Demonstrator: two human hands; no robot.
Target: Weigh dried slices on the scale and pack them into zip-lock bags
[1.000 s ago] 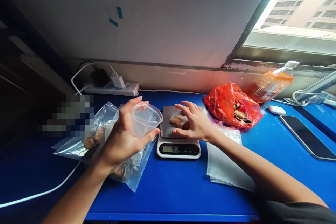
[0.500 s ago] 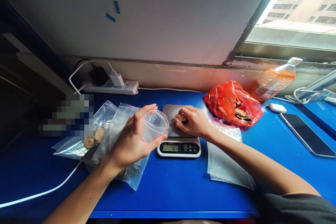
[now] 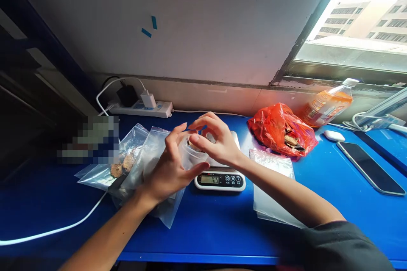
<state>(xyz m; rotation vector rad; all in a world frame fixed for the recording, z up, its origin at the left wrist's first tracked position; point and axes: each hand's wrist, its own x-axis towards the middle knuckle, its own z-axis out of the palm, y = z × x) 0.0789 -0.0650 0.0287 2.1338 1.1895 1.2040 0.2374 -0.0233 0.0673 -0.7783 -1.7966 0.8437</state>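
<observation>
- So, the bare left hand [image 3: 167, 170] has its fingers and thumb wrapped round a clear, round, thin-walled plastic cup [image 3: 191, 157], keeping it tipped a bit.
- Bare right hand [image 3: 220, 143] is curled over the cup's mouth, fingers bent. Honestly can't tell if it's gripping anything, or what's in the cup, because the fingers block it.
- Cup's location: in the air at the left side of the white digital scale with the metal plate [image 3: 220, 181]. Can't say if it touches the plate.
- Handling-wise, I'd guess that cup is super light and kinda bendy, smooth enough to slip. Hold it round the wall just under the rim, thumb one side, fingers opposite, and don't squeeze or it'll probably go oval.
- Left of that: clear zip bags [image 3: 135, 139] with rough brown chunks [image 3: 128, 162] inside. Bags look floppy and slick; I'd pinch the top edge.
- Under the right forearm sits a flat stack of clear plastic bags [image 3: 263, 204].
- Further out, a crumpled red plastic bag [image 3: 270, 126] with brownish dry pieces [image 3: 291, 140] showing. Those look light and maybe crumbly, so go gentle.
</observation>
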